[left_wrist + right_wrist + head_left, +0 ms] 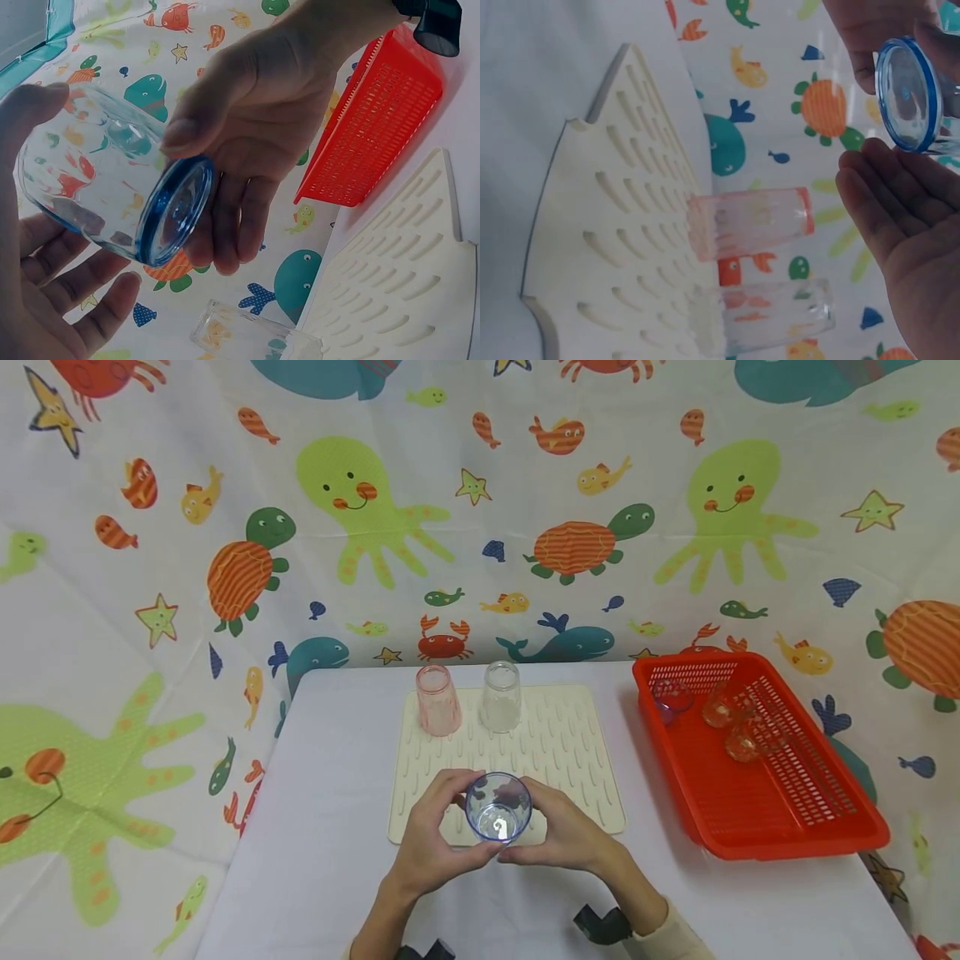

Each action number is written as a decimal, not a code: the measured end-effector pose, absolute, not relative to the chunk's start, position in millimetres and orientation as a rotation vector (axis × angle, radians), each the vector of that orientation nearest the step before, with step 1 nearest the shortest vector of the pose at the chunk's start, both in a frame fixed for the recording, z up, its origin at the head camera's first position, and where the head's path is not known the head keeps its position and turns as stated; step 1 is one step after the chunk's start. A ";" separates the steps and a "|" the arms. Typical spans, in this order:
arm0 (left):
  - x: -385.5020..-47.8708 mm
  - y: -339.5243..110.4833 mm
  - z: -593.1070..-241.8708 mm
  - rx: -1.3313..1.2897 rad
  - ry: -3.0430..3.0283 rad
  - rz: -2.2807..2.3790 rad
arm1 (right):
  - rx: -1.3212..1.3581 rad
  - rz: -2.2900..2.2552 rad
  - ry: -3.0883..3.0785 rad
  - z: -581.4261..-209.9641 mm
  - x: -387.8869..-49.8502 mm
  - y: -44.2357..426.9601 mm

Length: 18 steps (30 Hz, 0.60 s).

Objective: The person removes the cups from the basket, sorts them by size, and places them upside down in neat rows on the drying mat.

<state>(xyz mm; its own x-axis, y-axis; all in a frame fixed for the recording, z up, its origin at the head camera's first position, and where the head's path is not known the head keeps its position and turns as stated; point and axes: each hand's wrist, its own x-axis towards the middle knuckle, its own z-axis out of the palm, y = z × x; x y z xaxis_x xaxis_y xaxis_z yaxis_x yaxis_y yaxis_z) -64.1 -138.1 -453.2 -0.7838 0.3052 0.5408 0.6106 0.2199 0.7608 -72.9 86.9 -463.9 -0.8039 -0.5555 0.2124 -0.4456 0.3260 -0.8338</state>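
Note:
A clear glass with a blue tint (498, 820) is held between both hands above the front edge of a cream ridged mat (558, 735). My left hand (431, 843) grips its left side, thumb near and fingers on the far side. From the right, my right hand (561, 833) holds the same glass, its thumb on the glass near the thick blue base (176, 210) in the left wrist view. A pink glass (438, 703) and a colourless glass (501, 700) stand upside down side by side at the mat's back left.
A red plastic basket (795, 845) stands on the right of the white table (322, 827). In it lie a purple glass (671, 700) and orange-tinted glassware (742, 745). Behind the table hangs a cloth (480, 593) printed with sea animals.

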 end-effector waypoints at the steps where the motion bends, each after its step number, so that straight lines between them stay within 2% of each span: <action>1: -63.7 -138.2 -453.2 -0.860 -2.222 -1.586 | -0.932 -1.507 2.453 -464.4 -72.7 86.3; 14: -58.4 -145.0 -456.2 -0.852 -2.182 -1.601 | -1.070 -1.562 2.427 -469.9 -71.3 86.7; 18: -57.5 -149.8 -458.9 -0.862 -2.153 -1.592 | -1.080 -1.608 2.403 -458.7 -69.3 88.4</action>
<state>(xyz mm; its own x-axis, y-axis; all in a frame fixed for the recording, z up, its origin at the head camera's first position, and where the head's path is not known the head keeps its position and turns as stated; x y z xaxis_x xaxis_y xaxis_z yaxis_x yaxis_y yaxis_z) -57.5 -149.8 -458.9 -0.7637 0.2737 0.5846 0.6392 0.1942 0.7441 -69.3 88.4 -458.7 -0.7537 -0.5732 0.3215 -0.5159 0.2131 -0.8297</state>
